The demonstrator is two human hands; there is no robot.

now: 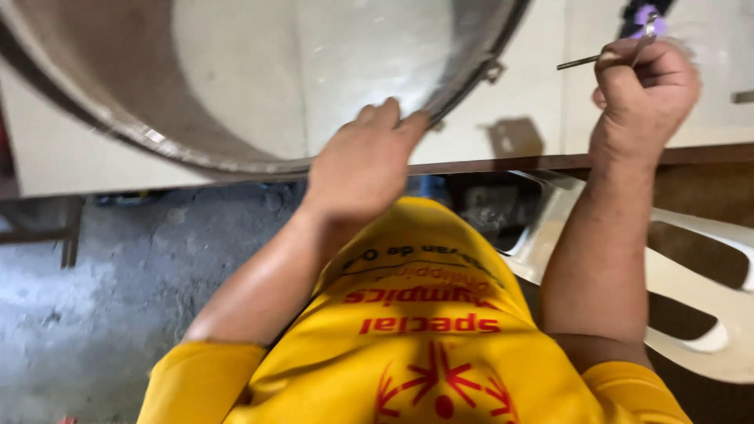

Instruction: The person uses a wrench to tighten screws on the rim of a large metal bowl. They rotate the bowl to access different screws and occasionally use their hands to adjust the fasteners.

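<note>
Right hand fisted, fingers clamped on a thin metal rod; long axis near horizontal, free end pointing left over the white counter. Left hand fingers together, flat on the metal drum rim

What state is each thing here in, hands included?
Left hand: fingers resting on the drum's rim.
Right hand: closed around a thin metal tool.
Thin metal tool: held, its tip pointing left.
Metal drum: tilted on the table, open side showing.
White plastic chair: beside the person, unoccupied.
</note>
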